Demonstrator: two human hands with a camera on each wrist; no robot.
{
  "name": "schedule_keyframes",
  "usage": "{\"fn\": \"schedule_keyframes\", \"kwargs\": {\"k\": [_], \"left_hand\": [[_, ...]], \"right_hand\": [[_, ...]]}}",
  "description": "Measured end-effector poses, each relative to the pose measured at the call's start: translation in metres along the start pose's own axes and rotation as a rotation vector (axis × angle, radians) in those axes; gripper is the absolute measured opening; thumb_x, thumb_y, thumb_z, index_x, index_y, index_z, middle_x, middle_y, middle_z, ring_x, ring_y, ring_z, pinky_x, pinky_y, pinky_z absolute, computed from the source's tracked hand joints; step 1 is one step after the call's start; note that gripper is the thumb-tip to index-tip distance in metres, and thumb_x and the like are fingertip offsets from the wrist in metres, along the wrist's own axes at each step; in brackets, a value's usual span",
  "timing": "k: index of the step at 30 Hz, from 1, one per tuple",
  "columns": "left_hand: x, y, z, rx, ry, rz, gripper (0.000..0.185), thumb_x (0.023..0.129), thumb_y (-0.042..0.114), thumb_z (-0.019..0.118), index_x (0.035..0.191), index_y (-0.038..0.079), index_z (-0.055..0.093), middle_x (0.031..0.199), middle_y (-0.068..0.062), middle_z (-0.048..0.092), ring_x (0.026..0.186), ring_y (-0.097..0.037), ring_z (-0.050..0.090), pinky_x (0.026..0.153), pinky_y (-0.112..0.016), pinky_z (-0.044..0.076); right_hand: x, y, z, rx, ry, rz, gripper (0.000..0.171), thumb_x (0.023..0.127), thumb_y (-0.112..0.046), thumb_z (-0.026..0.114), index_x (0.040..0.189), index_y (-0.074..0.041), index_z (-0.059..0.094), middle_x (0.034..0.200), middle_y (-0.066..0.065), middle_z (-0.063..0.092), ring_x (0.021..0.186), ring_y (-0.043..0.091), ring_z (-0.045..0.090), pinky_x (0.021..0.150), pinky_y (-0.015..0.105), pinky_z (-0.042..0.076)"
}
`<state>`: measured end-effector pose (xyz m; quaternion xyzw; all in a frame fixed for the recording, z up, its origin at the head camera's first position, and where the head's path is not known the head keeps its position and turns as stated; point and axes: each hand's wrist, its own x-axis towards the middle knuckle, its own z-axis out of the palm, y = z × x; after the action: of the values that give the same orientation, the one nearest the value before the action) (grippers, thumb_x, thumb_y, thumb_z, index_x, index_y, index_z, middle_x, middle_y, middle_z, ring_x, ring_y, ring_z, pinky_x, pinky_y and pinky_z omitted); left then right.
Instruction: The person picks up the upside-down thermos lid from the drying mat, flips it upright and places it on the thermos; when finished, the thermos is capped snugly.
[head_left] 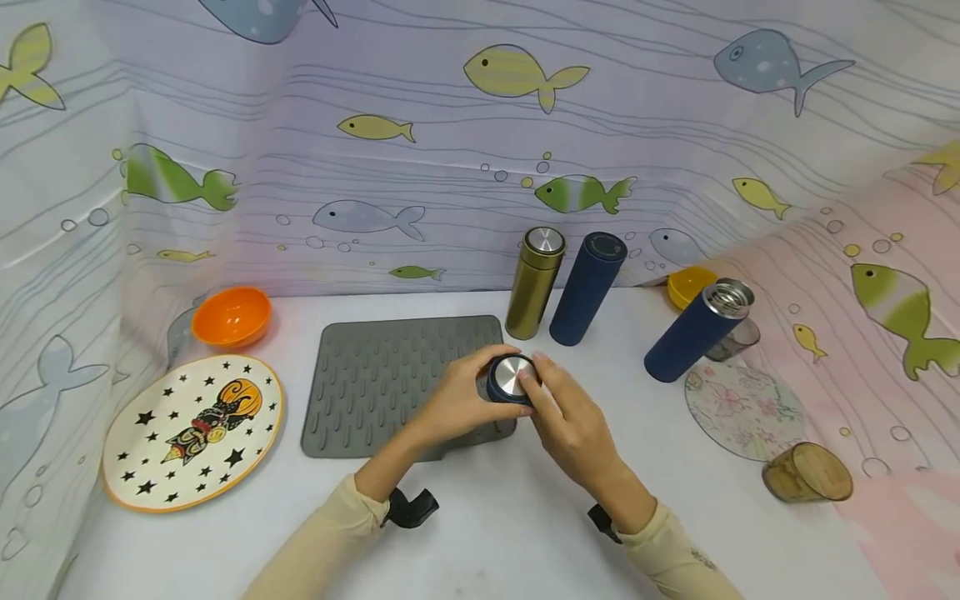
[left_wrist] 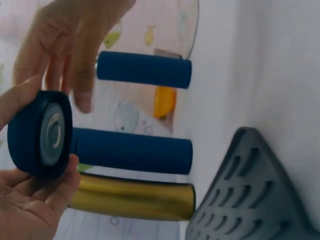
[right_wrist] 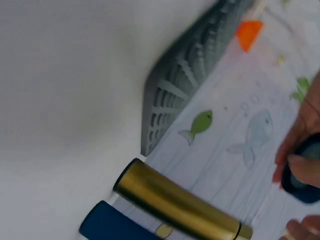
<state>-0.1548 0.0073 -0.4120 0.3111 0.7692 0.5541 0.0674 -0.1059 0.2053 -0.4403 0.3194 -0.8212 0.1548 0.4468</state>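
Observation:
My left hand (head_left: pixel 457 396) holds a dark blue bottle lid (head_left: pixel 512 377) between thumb and fingers, above the right edge of the grey drying mat (head_left: pixel 390 383). The lid's round steel top faces up in the head view; its pale ringed underside shows in the left wrist view. My right hand (head_left: pixel 573 425) is close at the lid's right side, fingers extended, fingertips overlapping its rim and top. To the right stands a blue bottle (head_left: pixel 682 342) without a lid, its steel mouth bare. Behind my hands are a capped blue bottle (head_left: pixel 587 292) and a gold bottle (head_left: pixel 532 287).
An oval star-patterned plate (head_left: pixel 157 417) and an orange bowl (head_left: pixel 232 318) are at the left. On the right are a yellow bowl (head_left: pixel 686 285), a clear glass (head_left: pixel 735 340), a round floral mat (head_left: pixel 738 408) and an amber glass (head_left: pixel 806 473). A fish-print curtain (head_left: pixel 420 175) hangs behind.

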Motion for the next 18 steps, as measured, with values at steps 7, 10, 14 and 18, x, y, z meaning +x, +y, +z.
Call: {"fn": "schedule_keyframes", "kwargs": {"k": [7,10,14,18], "left_hand": [[0.039,0.028,-0.005,-0.015,0.086,0.046,0.069,0.072,0.018,0.089,0.132,0.007,0.056,0.122,-0.009,0.065,0.107,-0.022,0.064,0.092,-0.038,0.054],[0.054,0.041,-0.008,0.004,0.097,0.049,0.070,0.072,0.021,0.089,0.132,0.008,0.055,0.122,-0.007,0.065,0.106,-0.020,0.064,0.092,-0.039,0.054],[0.068,0.051,-0.008,-0.013,0.080,0.032,0.071,0.074,0.023,0.089,0.133,0.009,0.053,0.121,-0.006,0.066,0.106,-0.021,0.066,0.091,-0.039,0.055],[0.074,0.058,-0.006,-0.070,0.039,0.027,0.070,0.074,0.022,0.088,0.134,0.011,0.053,0.122,-0.004,0.064,0.106,-0.019,0.065,0.091,-0.036,0.055]], "right_hand": [[-0.010,0.064,-0.035,-0.021,0.281,0.723,0.093,0.077,-0.026,0.087,0.148,0.003,0.036,0.157,0.019,0.031,0.145,0.031,0.031,0.122,0.042,0.024],[-0.016,0.108,-0.045,-0.005,0.389,1.085,0.108,0.075,-0.037,0.087,0.156,-0.010,0.020,0.162,0.008,0.017,0.149,0.016,0.018,0.122,0.030,0.014],[-0.028,0.155,-0.045,0.088,0.393,1.381,0.112,0.076,-0.043,0.085,0.158,-0.016,0.012,0.163,0.004,0.016,0.150,0.013,0.017,0.122,0.026,0.013],[-0.040,0.172,-0.038,0.125,0.376,1.375,0.095,0.079,-0.030,0.085,0.152,-0.010,0.029,0.152,0.010,0.041,0.142,0.021,0.038,0.119,0.030,0.027]]}}
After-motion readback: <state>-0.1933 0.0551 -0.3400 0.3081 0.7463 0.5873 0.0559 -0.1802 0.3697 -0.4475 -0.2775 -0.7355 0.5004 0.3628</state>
